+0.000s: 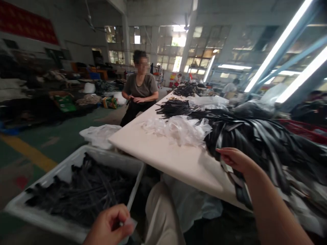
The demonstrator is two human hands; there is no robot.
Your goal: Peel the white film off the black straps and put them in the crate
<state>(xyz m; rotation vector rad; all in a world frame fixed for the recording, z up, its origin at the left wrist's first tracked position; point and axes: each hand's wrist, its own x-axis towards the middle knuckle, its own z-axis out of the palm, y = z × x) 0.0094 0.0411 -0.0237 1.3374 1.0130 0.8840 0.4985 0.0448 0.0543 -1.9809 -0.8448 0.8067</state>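
My left hand (109, 224) is low at the bottom edge, its fingers pinched on a small pale piece I cannot make out, just in front of a white bin (63, 170) filled with black strips. My right hand (233, 158) reaches across the white table (173, 156) and its fingers are closed on a black strip at the edge of a big heap of black strips (260, 143). A pile of clear plastic bags (178, 129) lies on the table just left of the heap.
A person in a grey shirt (140, 92) stands at the table's far left edge. More black strips (176, 107) lie farther along the table. Bags and boxes (63, 102) crowd the green floor at left; a yellow line (28, 151) crosses it.
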